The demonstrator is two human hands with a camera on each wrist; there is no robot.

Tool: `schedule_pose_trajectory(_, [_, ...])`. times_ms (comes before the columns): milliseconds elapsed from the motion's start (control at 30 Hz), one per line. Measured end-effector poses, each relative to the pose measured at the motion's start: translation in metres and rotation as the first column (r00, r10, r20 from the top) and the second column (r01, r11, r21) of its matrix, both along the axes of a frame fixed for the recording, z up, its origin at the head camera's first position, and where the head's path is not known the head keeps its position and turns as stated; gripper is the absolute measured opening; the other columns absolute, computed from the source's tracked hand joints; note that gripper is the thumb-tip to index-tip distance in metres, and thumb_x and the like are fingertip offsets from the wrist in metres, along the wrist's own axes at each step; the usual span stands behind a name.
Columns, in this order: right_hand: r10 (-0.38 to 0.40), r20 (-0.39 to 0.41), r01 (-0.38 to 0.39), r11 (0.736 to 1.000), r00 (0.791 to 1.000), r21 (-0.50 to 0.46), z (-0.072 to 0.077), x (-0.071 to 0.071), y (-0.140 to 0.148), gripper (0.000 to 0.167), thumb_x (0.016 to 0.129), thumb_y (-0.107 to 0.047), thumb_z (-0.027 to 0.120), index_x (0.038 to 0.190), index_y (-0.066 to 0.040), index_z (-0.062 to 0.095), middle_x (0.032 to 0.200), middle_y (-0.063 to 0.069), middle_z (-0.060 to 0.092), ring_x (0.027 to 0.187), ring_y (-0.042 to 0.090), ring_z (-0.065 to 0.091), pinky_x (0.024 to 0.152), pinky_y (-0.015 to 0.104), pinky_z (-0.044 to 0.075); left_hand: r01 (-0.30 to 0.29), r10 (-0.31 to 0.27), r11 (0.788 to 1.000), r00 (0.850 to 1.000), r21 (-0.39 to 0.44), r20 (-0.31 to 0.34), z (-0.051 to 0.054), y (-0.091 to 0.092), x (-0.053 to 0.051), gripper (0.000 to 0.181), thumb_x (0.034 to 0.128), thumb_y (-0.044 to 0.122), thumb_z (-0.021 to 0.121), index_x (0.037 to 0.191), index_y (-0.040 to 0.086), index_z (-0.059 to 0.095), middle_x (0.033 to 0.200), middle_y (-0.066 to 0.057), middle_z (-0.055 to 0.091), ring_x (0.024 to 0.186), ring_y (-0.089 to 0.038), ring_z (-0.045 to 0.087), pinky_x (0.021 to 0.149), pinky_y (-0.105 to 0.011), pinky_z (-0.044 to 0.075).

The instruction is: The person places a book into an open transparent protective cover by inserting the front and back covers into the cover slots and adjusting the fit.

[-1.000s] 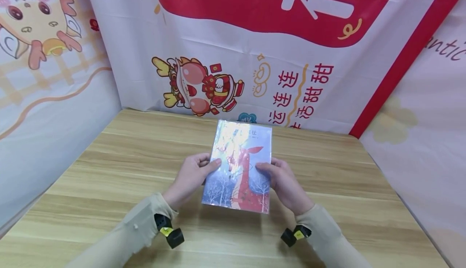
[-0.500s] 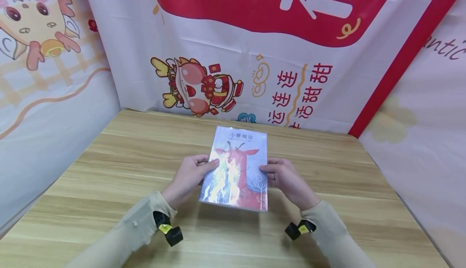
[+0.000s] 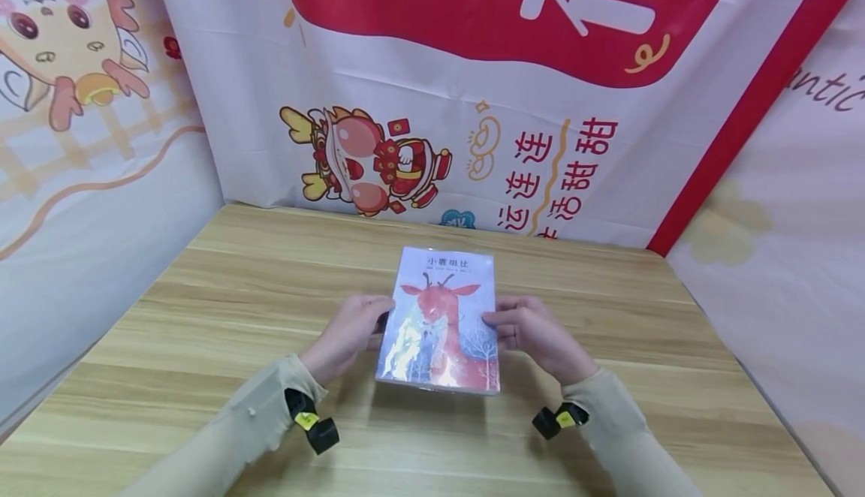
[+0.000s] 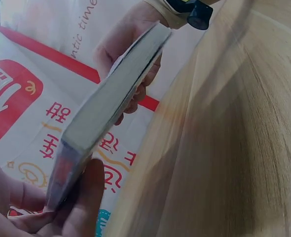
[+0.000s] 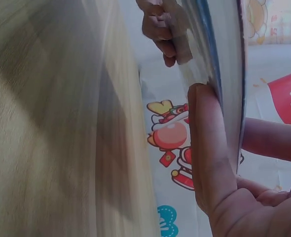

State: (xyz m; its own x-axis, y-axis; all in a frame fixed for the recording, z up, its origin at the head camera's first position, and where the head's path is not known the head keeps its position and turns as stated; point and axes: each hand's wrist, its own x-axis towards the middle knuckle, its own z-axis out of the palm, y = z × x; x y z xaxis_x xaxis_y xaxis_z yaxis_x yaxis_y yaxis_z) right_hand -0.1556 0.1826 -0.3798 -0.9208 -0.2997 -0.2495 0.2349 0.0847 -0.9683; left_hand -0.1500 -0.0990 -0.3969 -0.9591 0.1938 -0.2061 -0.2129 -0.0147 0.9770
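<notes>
A book [image 3: 446, 324] with a red deer on its pale blue, glossy cover is held above the table, cover facing up. My left hand [image 3: 351, 328] grips its left edge, thumb at the cover's side. On the opposite edge my right hand [image 3: 537, 332] pinches it, thumb on the cover and fingers beneath. In the left wrist view the page block of the book [image 4: 106, 94] shows, tilted and clear of the wood. The right wrist view has fingers [image 5: 209, 133] of the right hand flat against the book's underside.
The wooden table [image 3: 236, 279] spreads beneath both hands. Behind it hangs a printed cloth [image 3: 405, 69] with a red panel and a cartoon dragon; more printed cloth stands at both sides. Each wrist wears a small black camera [image 3: 320, 433].
The book has come down slightly toward me and its tilt has altered, so the glare shifted and the deer shows fully. My left thumb has slid back to the edge; the right hand moved slightly outward.
</notes>
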Motion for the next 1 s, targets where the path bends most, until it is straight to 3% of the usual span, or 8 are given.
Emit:
schedule_pose_trajectory(367, [-0.021,0.007,0.020,0.997,1.000,0.077,-0.007,-0.003,0.003,0.030,0.092,-0.007,0.065,0.119,0.006,0.065,0.104,0.020,0.068,0.087,0.029,0.068,0.073,0.036,0.057,0.011,-0.013,0.997,1.000,-0.080,-0.018,-0.005,-0.001,-0.003,0.031,0.1004,0.016,0.052,0.116,-0.006,0.067,0.096,-0.013,0.070,0.083,-0.021,0.065,0.071,-0.032,0.056])
schedule_pose_trajectory(733, [0.024,-0.003,-0.024,0.997,1.000,0.072,-0.009,-0.005,0.002,0.038,0.091,-0.006,0.066,0.124,0.012,0.059,0.101,0.020,0.069,0.084,0.029,0.068,0.075,0.039,0.058,0.003,-0.007,0.993,1.000,-0.118,-0.029,-0.007,-0.004,-0.001,0.030,0.1000,0.013,0.055,0.120,-0.006,0.064,0.109,-0.016,0.067,0.092,-0.024,0.066,0.078,-0.036,0.057])
schedule_pose_trajectory(1000, [-0.008,0.007,0.008,0.995,1.000,0.096,-0.016,-0.009,0.003,0.034,0.091,-0.005,0.066,0.118,0.014,0.060,0.098,0.020,0.069,0.085,0.029,0.069,0.074,0.038,0.059,-0.007,-0.002,0.986,0.998,-0.167,-0.055,-0.009,-0.001,-0.004,0.028,0.0977,0.007,0.058,0.122,-0.006,0.064,0.111,-0.017,0.067,0.094,-0.026,0.067,0.079,-0.037,0.057])
